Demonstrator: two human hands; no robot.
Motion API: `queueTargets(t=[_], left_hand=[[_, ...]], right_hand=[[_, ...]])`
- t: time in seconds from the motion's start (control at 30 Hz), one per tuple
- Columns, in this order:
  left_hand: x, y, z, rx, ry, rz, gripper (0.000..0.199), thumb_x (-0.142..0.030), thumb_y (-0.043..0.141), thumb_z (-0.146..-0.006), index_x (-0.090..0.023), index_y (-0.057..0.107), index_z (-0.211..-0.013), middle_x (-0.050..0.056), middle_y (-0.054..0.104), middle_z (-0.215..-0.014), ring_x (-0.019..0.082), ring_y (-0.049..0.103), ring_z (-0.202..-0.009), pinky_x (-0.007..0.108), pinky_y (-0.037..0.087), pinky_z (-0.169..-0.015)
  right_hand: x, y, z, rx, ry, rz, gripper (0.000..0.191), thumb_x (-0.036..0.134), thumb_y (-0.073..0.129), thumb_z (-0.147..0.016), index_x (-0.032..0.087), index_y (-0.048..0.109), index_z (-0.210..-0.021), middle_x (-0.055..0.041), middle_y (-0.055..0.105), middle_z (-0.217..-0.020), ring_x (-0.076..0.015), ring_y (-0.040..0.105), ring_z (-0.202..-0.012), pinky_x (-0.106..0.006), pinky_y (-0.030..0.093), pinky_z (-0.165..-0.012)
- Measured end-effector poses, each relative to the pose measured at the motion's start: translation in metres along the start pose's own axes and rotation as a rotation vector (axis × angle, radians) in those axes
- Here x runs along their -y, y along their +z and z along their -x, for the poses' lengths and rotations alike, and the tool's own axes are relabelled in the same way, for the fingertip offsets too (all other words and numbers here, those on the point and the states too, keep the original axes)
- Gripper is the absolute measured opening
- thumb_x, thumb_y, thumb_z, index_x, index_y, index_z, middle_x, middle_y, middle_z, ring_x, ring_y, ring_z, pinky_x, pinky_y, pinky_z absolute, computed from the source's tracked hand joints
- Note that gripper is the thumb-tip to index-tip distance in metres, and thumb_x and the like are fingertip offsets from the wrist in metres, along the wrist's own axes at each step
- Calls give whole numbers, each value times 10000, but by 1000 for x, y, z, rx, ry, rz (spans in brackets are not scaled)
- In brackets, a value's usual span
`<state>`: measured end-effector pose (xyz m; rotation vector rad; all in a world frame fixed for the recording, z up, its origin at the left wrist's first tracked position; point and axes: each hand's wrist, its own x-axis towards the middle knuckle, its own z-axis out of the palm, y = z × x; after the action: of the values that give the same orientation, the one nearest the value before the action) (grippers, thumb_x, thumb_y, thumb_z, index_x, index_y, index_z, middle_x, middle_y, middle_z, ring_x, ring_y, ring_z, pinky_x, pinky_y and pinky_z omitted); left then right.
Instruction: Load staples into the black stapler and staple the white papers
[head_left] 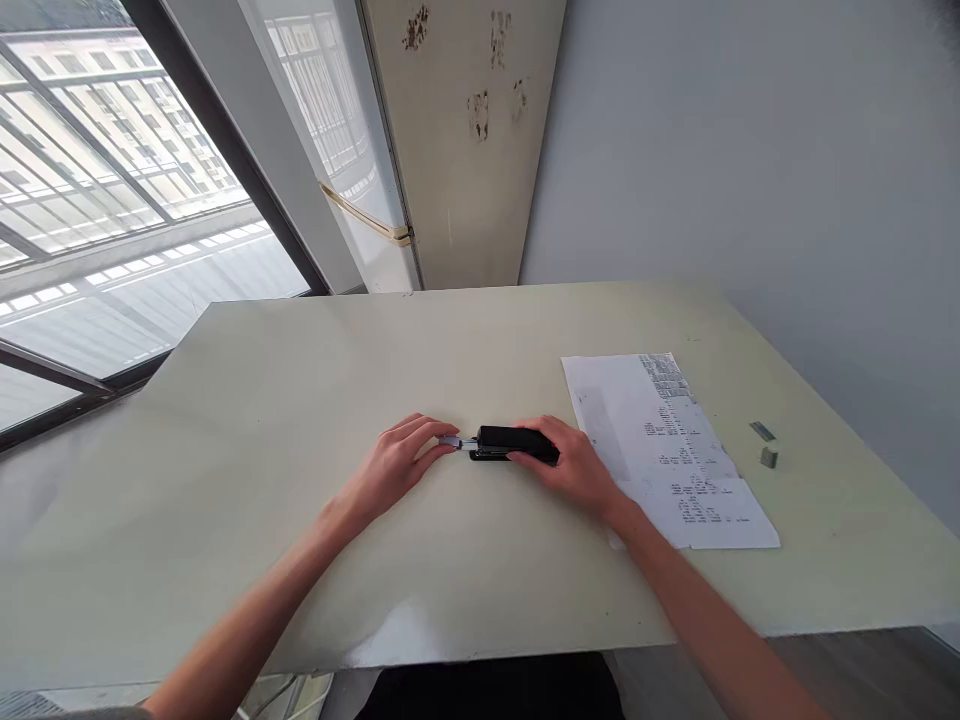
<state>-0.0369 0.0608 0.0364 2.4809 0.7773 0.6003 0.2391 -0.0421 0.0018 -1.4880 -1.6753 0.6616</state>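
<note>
A black stapler (499,440) lies lengthwise near the middle of the pale table, its front end pointing left. My right hand (566,465) is wrapped round its right end. From the left end sticks out a metal slide (451,442), which my left hand (401,458) pinches between thumb and fingers. Whether staples sit inside the stapler is too small to tell. Printed paper sheets (675,460) lie just right of my right hand, partly behind my forearm.
Two small grey-green pieces, one flat (763,431) and one blocky (769,457), rest right of the paper. The table (300,360) borders a window at left and a wall at right. A cabinet (465,200) stands behind it.
</note>
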Motion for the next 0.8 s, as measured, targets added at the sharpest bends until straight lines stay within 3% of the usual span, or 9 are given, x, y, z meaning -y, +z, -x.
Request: queueTargets(t=[0.17, 0.63, 0.8], left_hand=[[0, 1, -5, 39, 80, -33, 222, -316, 505, -1110, -244, 712, -1146, 47, 765, -1048, 200, 708, -951, 330, 546, -828], [10, 0, 2, 52, -16, -4, 225, -402, 617, -1057, -244, 737, -1164, 43, 766, -1086, 204, 705, -963, 333, 553, -841], [15, 0, 4, 26, 30, -5, 239, -380, 581, -1079, -249, 767, -1153, 40, 778, -1093, 192, 715, -979, 325, 561, -858]], right_hand=[[-1, 0, 1, -10, -20, 24, 248, 420, 702, -981, 308, 668, -1200, -33, 759, -1129, -241, 716, -1000, -358, 572, -821], [-1, 0, 0, 4, -4, -18, 253, 415, 702, -984, 307, 662, -1208, -43, 746, -1143, -254, 701, -1011, -400, 569, -863], [-2, -1, 0, 2, -10, -5, 245, 411, 698, -985, 306, 660, -1203, -43, 748, -1134, -255, 705, -1006, -395, 572, -845]])
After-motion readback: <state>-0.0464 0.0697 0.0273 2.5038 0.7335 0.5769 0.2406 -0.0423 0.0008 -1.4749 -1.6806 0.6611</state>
